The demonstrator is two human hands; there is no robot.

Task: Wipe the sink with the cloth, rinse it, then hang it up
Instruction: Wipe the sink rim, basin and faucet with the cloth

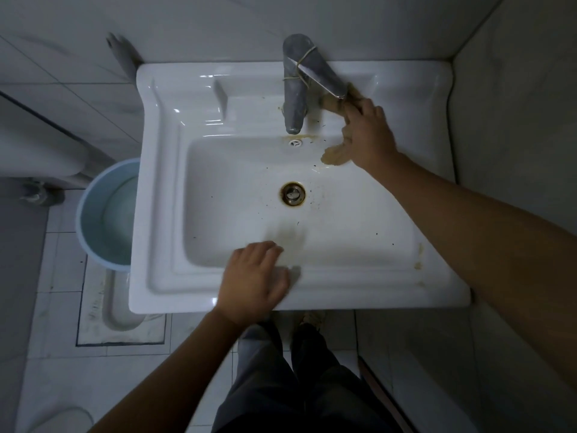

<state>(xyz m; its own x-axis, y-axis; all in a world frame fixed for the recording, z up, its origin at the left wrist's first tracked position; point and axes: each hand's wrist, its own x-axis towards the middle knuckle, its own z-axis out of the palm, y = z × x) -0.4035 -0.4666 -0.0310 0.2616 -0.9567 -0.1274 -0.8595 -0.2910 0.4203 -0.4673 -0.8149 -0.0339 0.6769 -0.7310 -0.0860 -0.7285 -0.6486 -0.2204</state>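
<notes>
A white ceramic sink [162,189] fills the middle of the view, with brown stains around its drain [292,194] and near the faucet [296,89]. My right hand [368,135] grips a tan cloth [334,155] on the sink's back ledge, just right of the faucet base; part of the cloth hangs over the basin's back edge. My left hand [256,276] rests flat on the front rim, fingers spread, holding nothing.
A light blue bucket [106,214] stands on the floor at the sink's left. A squat toilet pan [121,304] lies below it. Tiled walls close in behind and on the right. My legs [281,385] stand under the sink's front edge.
</notes>
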